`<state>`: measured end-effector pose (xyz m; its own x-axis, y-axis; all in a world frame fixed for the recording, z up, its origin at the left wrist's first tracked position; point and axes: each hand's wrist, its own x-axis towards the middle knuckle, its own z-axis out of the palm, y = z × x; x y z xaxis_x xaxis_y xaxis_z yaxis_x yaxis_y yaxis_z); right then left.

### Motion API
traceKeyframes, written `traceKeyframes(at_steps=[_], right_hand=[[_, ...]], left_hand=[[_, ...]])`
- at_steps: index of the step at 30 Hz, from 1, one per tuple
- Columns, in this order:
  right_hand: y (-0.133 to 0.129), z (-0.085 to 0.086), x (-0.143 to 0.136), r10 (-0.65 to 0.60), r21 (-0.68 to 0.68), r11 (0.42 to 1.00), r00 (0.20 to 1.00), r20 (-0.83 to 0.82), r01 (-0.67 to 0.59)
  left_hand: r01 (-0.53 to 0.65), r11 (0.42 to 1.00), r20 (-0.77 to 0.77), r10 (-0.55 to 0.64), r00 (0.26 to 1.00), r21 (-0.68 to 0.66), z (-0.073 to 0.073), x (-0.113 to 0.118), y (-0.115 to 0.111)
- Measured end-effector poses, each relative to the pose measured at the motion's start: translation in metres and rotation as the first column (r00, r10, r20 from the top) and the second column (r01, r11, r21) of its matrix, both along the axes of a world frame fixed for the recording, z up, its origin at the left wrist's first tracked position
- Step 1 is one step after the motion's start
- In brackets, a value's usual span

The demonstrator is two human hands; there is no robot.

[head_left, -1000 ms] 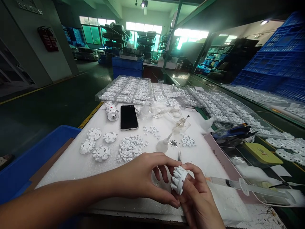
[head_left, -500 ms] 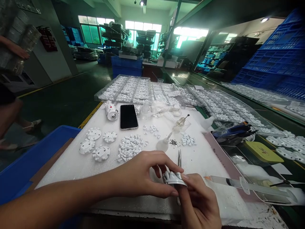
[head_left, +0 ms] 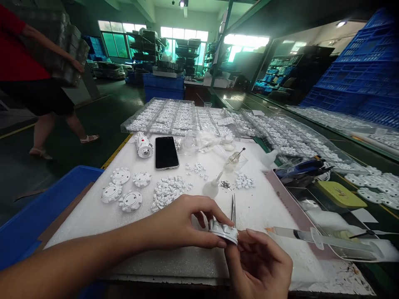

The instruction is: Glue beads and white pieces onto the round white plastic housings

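My left hand (head_left: 193,224) pinches a round white part (head_left: 223,231) between thumb and fingers, above the front of the white foam sheet (head_left: 174,263). At the part's right edge is my right hand (head_left: 260,259), its thumb and index finger against the rim and its other fingers curled. Metal tweezers (head_left: 233,209) lie just behind the part. A heap of small white pieces (head_left: 168,191) sits behind my left hand. Left of that heap are several round white discs (head_left: 131,201). A squeeze bottle (head_left: 211,187) and tiny metal bits (head_left: 225,185) lie farther back.
A phone (head_left: 167,153) and a white cylinder (head_left: 144,145) lie at the back left. Clear trays (head_left: 168,116) of white pieces stand behind. At the right are a syringe (head_left: 293,233) and a pink-edged bin (head_left: 282,195). A person in red (head_left: 21,50) carries wrapped stacks at the left.
The white part has shifted slightly left and tilted in my left hand. My right hand's fingers have spread a little. The person at the left has come farther into view.
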<state>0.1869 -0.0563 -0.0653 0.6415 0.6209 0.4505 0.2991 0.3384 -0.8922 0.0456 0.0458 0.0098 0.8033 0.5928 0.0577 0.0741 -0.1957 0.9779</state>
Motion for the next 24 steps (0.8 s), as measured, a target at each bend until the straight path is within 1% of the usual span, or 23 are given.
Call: traceKeyframes(at_steps=[3, 7, 11, 13, 18, 21, 24], right_hand=[[-0.001, 0.000, 0.002, -0.009, 0.004, 1.000, 1.000, 0.019, 0.009], [0.000, 0.006, 0.006, -0.016, -0.027, 0.999, 1.000, 0.016, 0.016], [0.001, 0.012, 0.005, -0.062, -0.031, 0.998, 0.998, 0.013, 0.062], [0.001, 0.012, 0.004, -0.086, -0.005, 0.996, 0.996, 0.035, 0.086], [0.001, 0.006, 0.002, -0.088, 0.101, 0.993, 0.973, 0.213, 0.068], [0.002, 0.007, 0.001, -0.082, 0.155, 0.987, 0.959, 0.271, 0.041], [0.004, 0.011, 0.001, -0.037, 0.191, 0.981, 0.956, 0.292, -0.020]], left_hand=[[0.002, 1.000, 0.007, -0.002, 1.000, -0.004, 0.001, 0.000, 0.001], [0.016, 1.000, 0.022, -0.016, 1.000, 0.007, 0.002, 0.000, 0.003], [0.042, 0.998, 0.073, -0.039, 0.997, -0.036, 0.001, 0.000, 0.003], [0.046, 0.996, 0.085, -0.039, 0.996, -0.080, 0.000, 0.001, 0.003], [0.027, 0.986, 0.116, -0.008, 0.993, -0.163, -0.003, 0.003, 0.001], [0.014, 0.973, 0.134, 0.017, 0.991, -0.228, -0.003, 0.003, -0.001], [0.007, 0.957, 0.157, 0.041, 0.987, -0.291, -0.005, 0.002, -0.003]])
